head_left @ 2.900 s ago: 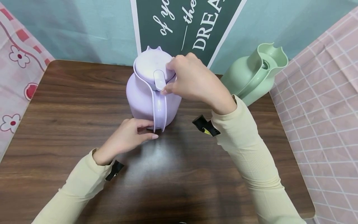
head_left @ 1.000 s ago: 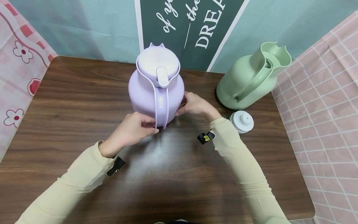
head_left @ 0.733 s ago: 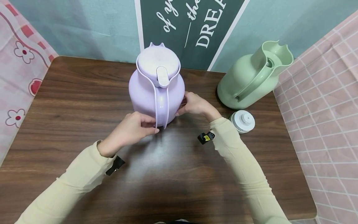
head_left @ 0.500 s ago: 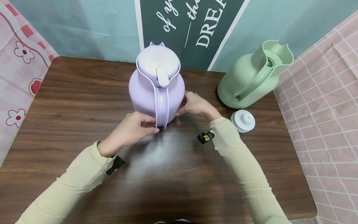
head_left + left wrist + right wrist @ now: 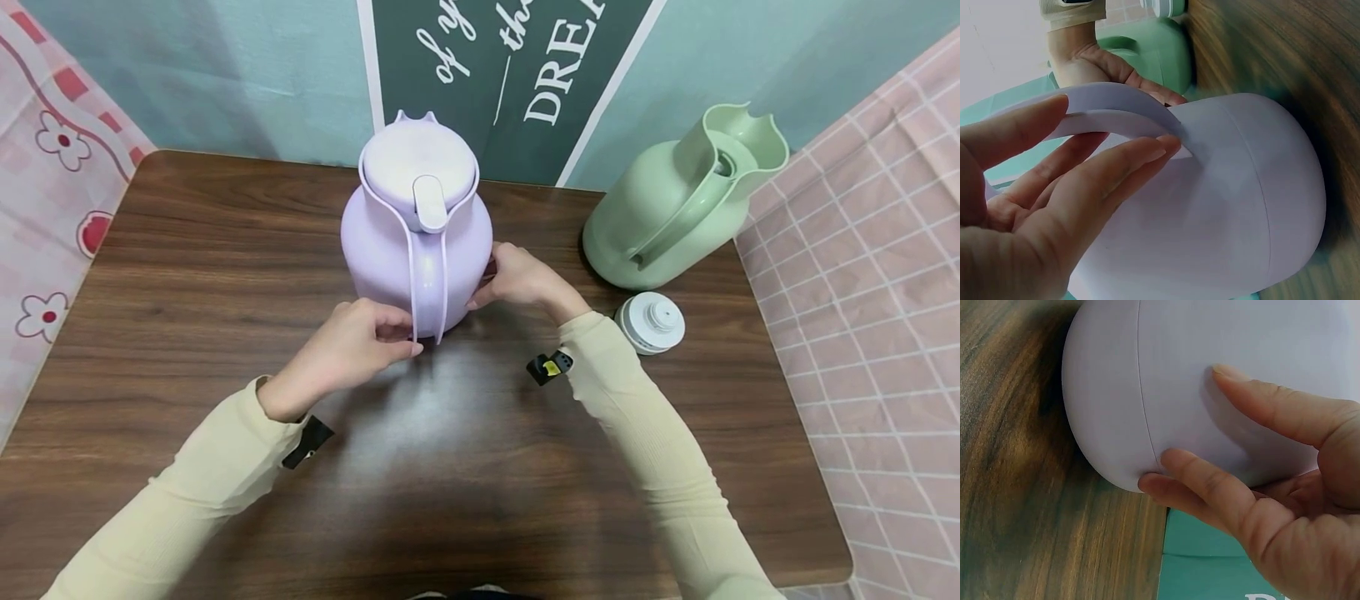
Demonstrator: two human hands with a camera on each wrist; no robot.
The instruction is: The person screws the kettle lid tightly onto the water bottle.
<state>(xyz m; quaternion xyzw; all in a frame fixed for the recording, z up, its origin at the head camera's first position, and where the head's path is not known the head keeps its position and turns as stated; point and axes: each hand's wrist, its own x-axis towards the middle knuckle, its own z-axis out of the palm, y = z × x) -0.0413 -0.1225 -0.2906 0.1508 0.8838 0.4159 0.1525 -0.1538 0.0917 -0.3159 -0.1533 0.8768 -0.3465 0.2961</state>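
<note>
A lilac thermal jug (image 5: pixel 378 250) stands on the table near the back, its lid (image 5: pixel 412 154) seated in the top and its handle (image 5: pixel 429 287) facing the person. My left hand (image 5: pixel 345 346) is low at the handle: the fingers lie almost straight along the jug's side, and the thumb is extended by the handle's lower end. Low on the opposite side, my right hand (image 5: pixel 525 279) touches the body with thumb and fingertips spread. In the right wrist view these fingertips rest near the seam above the jug's base (image 5: pixel 1100 394).
A green thermal jug (image 5: pixel 660 221) without a lid stands at the back right. Beside its base lies a round white stopper (image 5: pixel 652 323) with a stepped top. Blue cloth (image 5: pixel 255 83) and a dark poster border the dark wooden table (image 5: pixel 465 500) behind; pink cloth hangs at both sides.
The right hand has come down from the lid to the jug's lower right side, and the white stopper has come into view. Lately the lilac jug and both hands have shifted slightly left.
</note>
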